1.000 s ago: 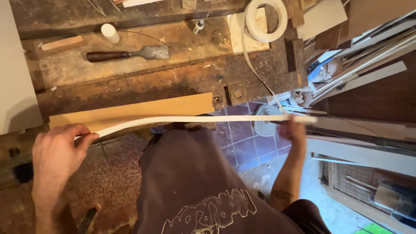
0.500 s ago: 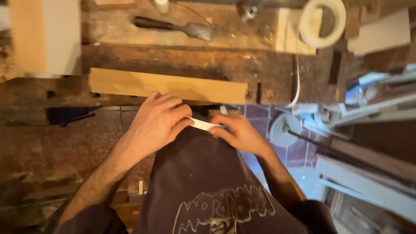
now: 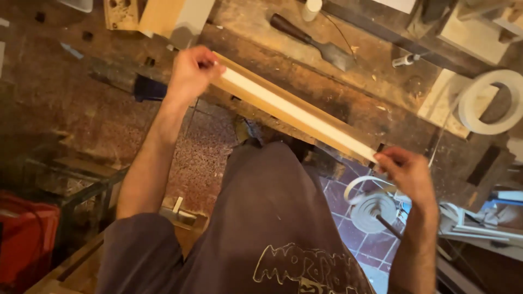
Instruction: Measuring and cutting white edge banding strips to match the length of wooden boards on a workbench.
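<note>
My left hand (image 3: pixel 192 69) and right hand (image 3: pixel 406 173) each pinch an end of a pale strip (image 3: pixel 297 115), stretching it flat along the wooden board's (image 3: pixel 327 139) edge at the worn surface (image 3: pixel 381 81).

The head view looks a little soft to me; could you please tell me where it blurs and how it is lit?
Head view: warm, dim light; the left hand and right hand slightly motion-softened; the thin white edging strip bright against the long pale wooden board; the dark-handled chisel fairly sharp; edges curve.
</note>
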